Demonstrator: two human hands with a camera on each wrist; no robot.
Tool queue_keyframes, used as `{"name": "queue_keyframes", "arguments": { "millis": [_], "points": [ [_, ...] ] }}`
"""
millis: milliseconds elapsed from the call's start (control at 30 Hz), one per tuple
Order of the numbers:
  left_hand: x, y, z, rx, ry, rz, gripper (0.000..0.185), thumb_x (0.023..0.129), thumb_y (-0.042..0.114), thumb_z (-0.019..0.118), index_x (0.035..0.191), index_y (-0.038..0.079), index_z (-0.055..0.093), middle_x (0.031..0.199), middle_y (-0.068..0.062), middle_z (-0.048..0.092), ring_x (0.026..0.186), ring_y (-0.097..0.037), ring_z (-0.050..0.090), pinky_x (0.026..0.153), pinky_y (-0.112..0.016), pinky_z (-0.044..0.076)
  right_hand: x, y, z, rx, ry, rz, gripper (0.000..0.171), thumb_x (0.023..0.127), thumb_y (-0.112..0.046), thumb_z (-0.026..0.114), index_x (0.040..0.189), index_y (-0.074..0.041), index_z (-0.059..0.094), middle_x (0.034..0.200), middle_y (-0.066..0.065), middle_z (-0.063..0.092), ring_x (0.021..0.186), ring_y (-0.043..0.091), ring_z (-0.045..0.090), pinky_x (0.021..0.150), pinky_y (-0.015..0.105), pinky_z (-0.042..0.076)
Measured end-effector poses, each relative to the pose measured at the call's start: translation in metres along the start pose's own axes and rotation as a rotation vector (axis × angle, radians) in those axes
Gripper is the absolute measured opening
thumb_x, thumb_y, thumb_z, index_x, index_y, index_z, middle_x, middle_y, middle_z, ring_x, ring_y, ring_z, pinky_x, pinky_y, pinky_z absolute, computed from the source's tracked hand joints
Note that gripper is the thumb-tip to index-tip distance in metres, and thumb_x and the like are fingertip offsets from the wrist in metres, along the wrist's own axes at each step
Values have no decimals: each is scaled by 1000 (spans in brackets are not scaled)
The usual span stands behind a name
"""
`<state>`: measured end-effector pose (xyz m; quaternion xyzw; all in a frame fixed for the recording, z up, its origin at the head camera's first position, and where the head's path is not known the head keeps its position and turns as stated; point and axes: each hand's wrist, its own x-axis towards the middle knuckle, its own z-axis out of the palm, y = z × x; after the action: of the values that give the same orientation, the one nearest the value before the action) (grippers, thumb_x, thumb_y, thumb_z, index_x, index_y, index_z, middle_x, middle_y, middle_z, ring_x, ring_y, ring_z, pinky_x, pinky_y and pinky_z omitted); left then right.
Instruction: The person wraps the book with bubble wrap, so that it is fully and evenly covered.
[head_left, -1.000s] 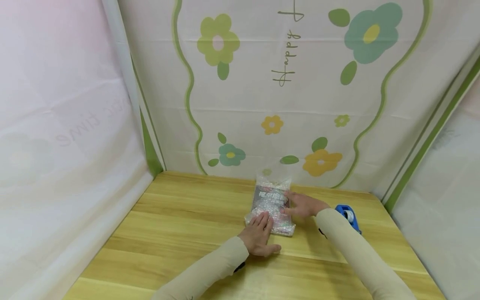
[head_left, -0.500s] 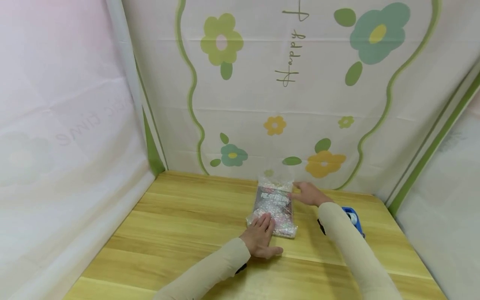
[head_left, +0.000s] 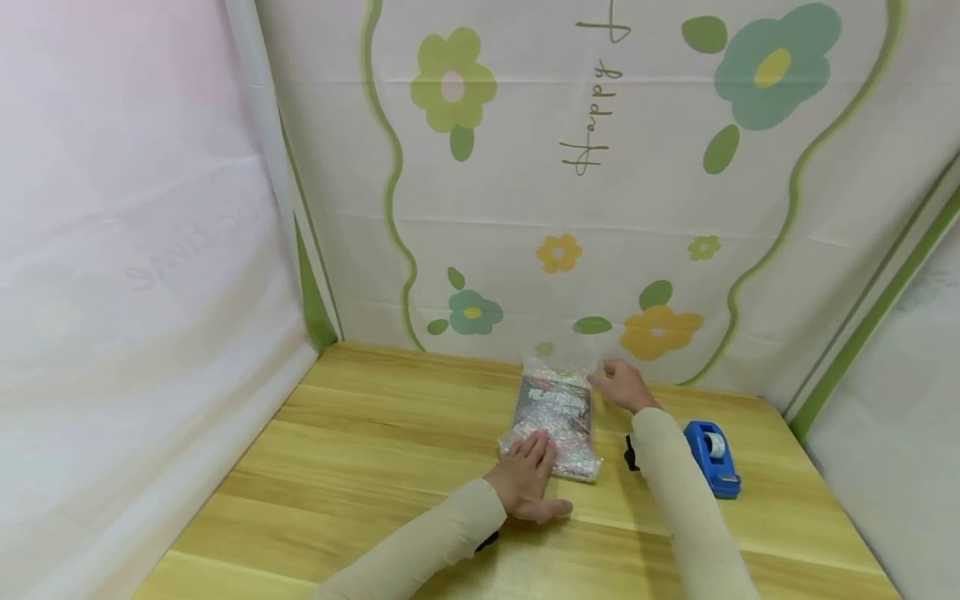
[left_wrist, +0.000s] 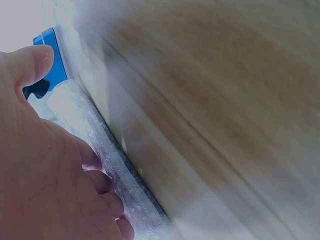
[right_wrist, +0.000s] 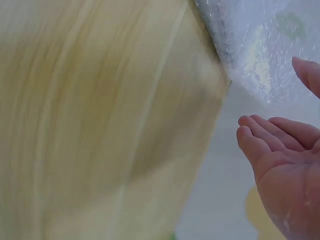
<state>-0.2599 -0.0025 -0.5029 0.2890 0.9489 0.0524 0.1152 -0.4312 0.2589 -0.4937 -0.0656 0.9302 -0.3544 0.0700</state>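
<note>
A dark-covered, book-like flat item in bubble wrap (head_left: 553,404) lies on the wooden table, its cover partly visible through the film. A loose flap of wrap extends beyond its far end, against the wall cloth. My left hand (head_left: 525,481) rests on the near-left part of the package, fingers straight and thumb out to the side. Beside the far right corner of the flap is my right hand (head_left: 624,387). In the right wrist view its fingers (right_wrist: 270,137) are extended, with the thumb apart and the bubble wrap flap (right_wrist: 255,55) just beyond the fingertips.
A blue tape dispenser (head_left: 712,458) with a roll of tape stands right of the package, close to the right forearm. The wooden table (head_left: 360,467) meets a flower-printed cloth wall (head_left: 495,192) at its far edge. Pale cloth also hangs at both sides.
My right hand has moved from the package's right side toward its far end and off the wrap. My left hand stays on the package. The head view has turned slightly left.
</note>
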Motion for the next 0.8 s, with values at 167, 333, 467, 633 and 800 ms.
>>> {"name": "queue_keyframes", "arguments": {
  "millis": [167, 333, 467, 633, 800],
  "points": [
    [0, 1, -1, 11, -3, -10, 97, 101, 75, 42, 171, 11, 18, 180, -9, 10, 168, -24, 9, 136, -41, 17, 7, 12, 7, 169, 23, 61, 78, 109, -37, 56, 164, 8, 23, 167, 33, 32, 154, 52, 33, 125, 62, 34],
    [1, 2, -2, -4, -20, -10, 97, 101, 74, 42, 171, 11, 17, 180, -10, 9, 168, -24, 8, 136, -41, 16, 13, 22, 18, 340, 33, 68, 70, 110, -32, 56, 163, 5, 30, 166, 31, 37, 153, 47, 38, 125, 57, 38],
    [3, 2, 0, -13, -25, -7, 97, 102, 73, 42, 171, 11, 16, 180, -9, 8, 168, -24, 7, 137, -41, 16, 14, 27, 23, 403, 91, 43, 49, 110, -27, 59, 145, 6, 56, 134, 27, 63, 114, 30, 63, 97, 42, 57],
    [2, 3, 0, -19, -12, -14, 98, 100, 74, 44, 171, 11, 17, 180, -8, 9, 168, -22, 9, 137, -40, 16, 22, 32, 26, 487, 106, -11, 34, 109, -21, 61, 85, 0, 49, 68, 2, 43, 59, 13, 39, 60, 32, 41],
    [1, 0, 0, 3, -11, -22, 99, 99, 76, 43, 171, 13, 17, 180, -7, 9, 168, -21, 8, 136, -39, 16, 32, 35, 30, 572, 79, -28, 29, 109, -19, 61, 86, -3, 54, 63, -7, 42, 55, 9, 37, 57, 31, 40]
  ]
}}
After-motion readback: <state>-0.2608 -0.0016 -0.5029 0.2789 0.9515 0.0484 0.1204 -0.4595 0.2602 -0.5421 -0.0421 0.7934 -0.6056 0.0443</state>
